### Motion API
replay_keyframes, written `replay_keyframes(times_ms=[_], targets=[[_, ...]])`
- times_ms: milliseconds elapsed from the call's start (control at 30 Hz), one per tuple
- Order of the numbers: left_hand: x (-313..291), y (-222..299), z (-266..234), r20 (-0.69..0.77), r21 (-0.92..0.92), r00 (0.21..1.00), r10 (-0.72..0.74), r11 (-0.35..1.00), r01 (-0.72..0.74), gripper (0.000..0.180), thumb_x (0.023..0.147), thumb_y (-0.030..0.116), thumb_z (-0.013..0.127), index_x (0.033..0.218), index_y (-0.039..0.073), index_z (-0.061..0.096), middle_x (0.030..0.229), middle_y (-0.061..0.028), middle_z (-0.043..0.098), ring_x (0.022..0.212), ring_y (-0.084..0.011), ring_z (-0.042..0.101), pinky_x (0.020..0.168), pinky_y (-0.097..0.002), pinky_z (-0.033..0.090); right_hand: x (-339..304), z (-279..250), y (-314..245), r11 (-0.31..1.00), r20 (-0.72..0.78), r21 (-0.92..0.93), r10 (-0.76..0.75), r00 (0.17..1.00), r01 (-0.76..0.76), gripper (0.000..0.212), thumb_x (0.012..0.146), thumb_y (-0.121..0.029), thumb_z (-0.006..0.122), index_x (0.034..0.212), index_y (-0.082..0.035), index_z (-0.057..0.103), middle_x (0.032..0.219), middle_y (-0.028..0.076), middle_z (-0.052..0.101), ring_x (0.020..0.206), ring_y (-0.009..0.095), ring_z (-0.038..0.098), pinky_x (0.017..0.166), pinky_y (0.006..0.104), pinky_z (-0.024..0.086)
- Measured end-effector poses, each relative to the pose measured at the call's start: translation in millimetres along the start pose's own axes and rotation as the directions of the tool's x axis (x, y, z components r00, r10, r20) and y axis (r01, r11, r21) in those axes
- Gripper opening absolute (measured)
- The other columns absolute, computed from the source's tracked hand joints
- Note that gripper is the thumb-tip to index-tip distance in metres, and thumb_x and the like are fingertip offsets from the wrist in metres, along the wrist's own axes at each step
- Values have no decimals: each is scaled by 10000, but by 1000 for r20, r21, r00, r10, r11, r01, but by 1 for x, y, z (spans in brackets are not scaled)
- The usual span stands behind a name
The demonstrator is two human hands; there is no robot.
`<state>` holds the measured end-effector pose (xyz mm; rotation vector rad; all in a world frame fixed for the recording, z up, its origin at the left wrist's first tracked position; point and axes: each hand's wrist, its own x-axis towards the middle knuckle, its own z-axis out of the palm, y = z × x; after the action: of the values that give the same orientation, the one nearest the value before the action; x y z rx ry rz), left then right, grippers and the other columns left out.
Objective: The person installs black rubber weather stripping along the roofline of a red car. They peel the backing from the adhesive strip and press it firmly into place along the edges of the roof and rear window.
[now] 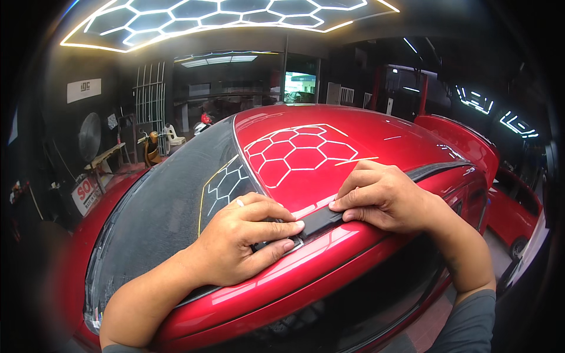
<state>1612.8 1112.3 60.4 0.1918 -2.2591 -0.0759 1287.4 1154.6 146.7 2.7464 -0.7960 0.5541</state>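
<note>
A black trim strip [318,221] lies along the roof edge of a red car [376,138], near the top corner of the windshield [156,206]. My left hand [238,235] has its thumb and fingers closed at the strip's windshield end, its palm side resting by the pillar. Farther along, my right hand [382,197] pinches the strip between thumb and fingertips. A ring shows on one left finger. What lies beneath the left fingers is partly hidden.
Glossy roof and windshield reflect the hexagon ceiling lights [223,15]. At the left stand a fan [89,136], a bench [106,155] and a white chair [174,135]. Another red car [513,206] is at the right. The car's side window [353,294] lies below my hands.
</note>
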Motion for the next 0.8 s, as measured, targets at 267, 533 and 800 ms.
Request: replay_keyframes(times_ms=[267,533,800], targets=[[4,4,-1,20,94,999,49,994,-51,427,910,21,784,1301,169,876,1287,-119,788,1161,-323,738,1051,-460,580,-4,2,-7,996,33,-78,-30,999,33,347,1018,-359,820,1302,-165,869,1177,75,756,1100,279,695,925,425,583],[7,13,-4,99,278,989,107,952,-131,435,892,13,745,1277,174,869,1322,-96,808,1238,-331,749,1047,-456,565,-10,6,-17,926,50,-329,-176,983,182,760,926,-754,753,1398,-161,816,1330,111,742,1216,292,683,978,491,552],[10,20,-6,204,156,979,-1,987,-32,467,885,-17,697,1314,107,835,1431,-123,773,1389,-345,696,1142,-488,514,5,3,-28,943,72,-223,-235,969,245,721,920,-620,846,1234,28,821,1205,132,794,1125,295,749,850,417,606]])
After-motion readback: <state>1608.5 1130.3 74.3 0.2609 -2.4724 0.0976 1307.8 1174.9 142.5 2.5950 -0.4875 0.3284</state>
